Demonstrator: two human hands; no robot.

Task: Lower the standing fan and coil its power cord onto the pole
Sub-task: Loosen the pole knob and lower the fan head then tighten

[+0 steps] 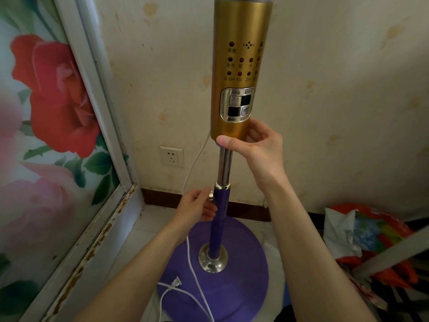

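The standing fan point(241, 73) stands upright on the tiled floor point(137, 238), close to a stained wall point(336, 89). Its gold control column fills the upper middle of the view, with a bare metal pole point(224, 166) below it running down into a purple tube point(219, 219) fixed to a round purple base point(232, 287).

The right hand point(253, 147) wraps around the bottom edge of the gold column, thumb across the front and fingers curled behind. The left hand point(197, 205) sits lower, fingertips pinching the small metal knob point(211, 196) on the left side of the collar where the pole enters the purple tube.

The white power cord point(192, 268) hangs down behind the pole, passes the left wrist and trails loose over the base. Its plug point(176, 282) lies on the base, free of the wall socket point(171, 156) to the left of the pole.

At the right edge, a heap of plastic bags point(362, 238) sits on the floor; what is in them cannot be told. A panel with a red rose point(55, 96) printed on it fills the left side.
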